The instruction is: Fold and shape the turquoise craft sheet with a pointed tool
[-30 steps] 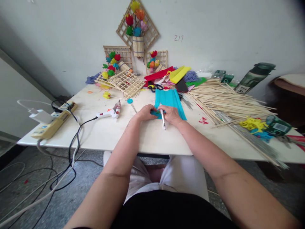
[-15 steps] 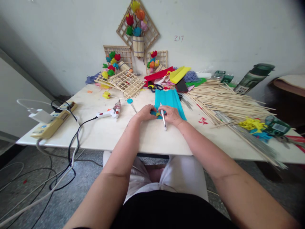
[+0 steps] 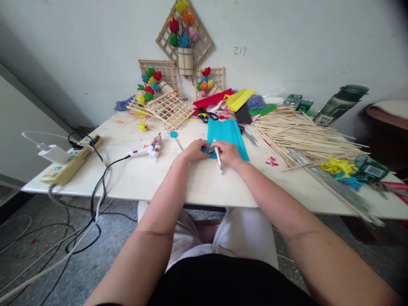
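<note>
Head view: right hand (image 3: 229, 153) grips slim white pen (image 3: 218, 161) by creased blue paper (image 3: 224, 130) (left hand (image 3: 194, 151): grip unclear).

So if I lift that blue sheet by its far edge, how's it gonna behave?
The blue sheet will probably droop, since it looks thin and has lengthwise creases. It's likely light for its size, with so little visible thickness. Its near end might catch or crumple, as the right hand, holding a white pen, covers part of it.
</note>
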A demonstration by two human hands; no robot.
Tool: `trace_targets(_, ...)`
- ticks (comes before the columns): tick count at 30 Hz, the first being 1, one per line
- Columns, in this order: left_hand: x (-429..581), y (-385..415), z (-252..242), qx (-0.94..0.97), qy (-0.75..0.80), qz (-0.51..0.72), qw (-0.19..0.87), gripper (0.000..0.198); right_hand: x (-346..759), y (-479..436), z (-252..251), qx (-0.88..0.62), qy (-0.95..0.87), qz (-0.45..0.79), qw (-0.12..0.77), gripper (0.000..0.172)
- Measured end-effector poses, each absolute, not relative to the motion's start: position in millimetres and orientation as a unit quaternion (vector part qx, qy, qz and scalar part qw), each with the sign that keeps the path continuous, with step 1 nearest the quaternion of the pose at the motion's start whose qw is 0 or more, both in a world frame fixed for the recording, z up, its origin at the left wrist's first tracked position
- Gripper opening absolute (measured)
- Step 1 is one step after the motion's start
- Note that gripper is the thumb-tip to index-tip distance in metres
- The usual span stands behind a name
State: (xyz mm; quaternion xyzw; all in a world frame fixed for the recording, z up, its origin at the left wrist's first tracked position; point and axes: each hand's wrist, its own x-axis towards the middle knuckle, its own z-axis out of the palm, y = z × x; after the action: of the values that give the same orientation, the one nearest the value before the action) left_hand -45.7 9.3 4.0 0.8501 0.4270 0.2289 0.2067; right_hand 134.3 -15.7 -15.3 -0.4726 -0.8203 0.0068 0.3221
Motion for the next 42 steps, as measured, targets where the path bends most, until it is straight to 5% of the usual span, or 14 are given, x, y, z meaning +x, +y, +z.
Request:
trace_targets(16, -45, 4, 12, 0.844, 0.452, 0.196, 0.212, 0.032, 138, -22, -8, -0.472, -0.819, 0.040, 0.324, 0.029)
trace_targets(42, -44, 11, 0, 0.865, 0.420, 0.217, 0.166, 0.021, 141, -14, -12, -0.464, -0.800, 0.105, 0.366, 0.027)
